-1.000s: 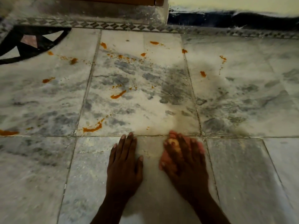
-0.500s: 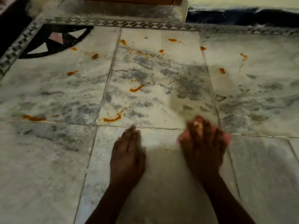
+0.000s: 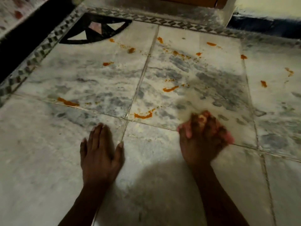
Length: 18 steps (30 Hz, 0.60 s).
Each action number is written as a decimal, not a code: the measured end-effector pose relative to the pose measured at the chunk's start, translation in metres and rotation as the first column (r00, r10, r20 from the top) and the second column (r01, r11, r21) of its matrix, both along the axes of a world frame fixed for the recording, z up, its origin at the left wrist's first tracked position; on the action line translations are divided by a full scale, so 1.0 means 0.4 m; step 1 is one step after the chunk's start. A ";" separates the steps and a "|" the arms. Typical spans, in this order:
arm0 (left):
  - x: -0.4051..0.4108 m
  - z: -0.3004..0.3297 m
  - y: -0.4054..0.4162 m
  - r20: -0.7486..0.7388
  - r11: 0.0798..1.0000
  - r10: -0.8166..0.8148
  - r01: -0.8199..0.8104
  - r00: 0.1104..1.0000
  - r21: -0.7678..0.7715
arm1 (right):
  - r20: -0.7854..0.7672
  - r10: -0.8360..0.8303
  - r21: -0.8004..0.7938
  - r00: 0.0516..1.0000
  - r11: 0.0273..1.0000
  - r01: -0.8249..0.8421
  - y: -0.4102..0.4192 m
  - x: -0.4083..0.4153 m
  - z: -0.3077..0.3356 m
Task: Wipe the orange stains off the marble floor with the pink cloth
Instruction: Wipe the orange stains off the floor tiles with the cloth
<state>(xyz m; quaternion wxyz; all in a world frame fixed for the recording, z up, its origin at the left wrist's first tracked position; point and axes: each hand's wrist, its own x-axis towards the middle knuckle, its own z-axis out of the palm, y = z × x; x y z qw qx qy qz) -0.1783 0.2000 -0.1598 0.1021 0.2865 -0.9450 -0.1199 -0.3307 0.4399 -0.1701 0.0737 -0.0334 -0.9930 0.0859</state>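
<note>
— While the right hand (image 3: 203, 137) presses down, what is under it?
— A crumpled pink cloth (image 3: 228, 138), its fingers closed over it; pink shows at both sides and an orange smear sits near the fingertips. It lies on a grout line of the white and grey veined marble floor (image 3: 81, 75).
— And the left hand (image 3: 101, 154)?
— Flat on the floor, fingers together, thumb spread, holding nothing.
— How many orange stains (image 3: 143, 115)?
— About a dozen larger streaks and blobs, plus fine specks, spread over three tiles beyond the hands. The nearest curved one lies between the hands, just ahead.
— Any writing?
— None readable; only a black triangular inlay (image 3: 96, 32) and a grey chequered border strip (image 3: 162, 22).
</note>
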 end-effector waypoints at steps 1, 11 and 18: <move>-0.002 0.000 -0.001 -0.005 1.000 0.007 -0.007 1.000 0.004 | -0.009 0.028 -0.035 1.000 0.999 -0.029 -0.067 -0.005 0.007; 0.003 0.006 0.000 0.005 1.000 0.010 -0.010 1.000 0.006 | -0.012 0.169 0.035 0.986 0.985 -0.169 -0.015 0.047 0.001; 0.008 0.026 -0.007 -0.013 0.996 0.007 -0.006 1.000 0.083 | 0.066 0.600 -0.006 0.797 0.799 -0.601 -0.123 0.179 0.024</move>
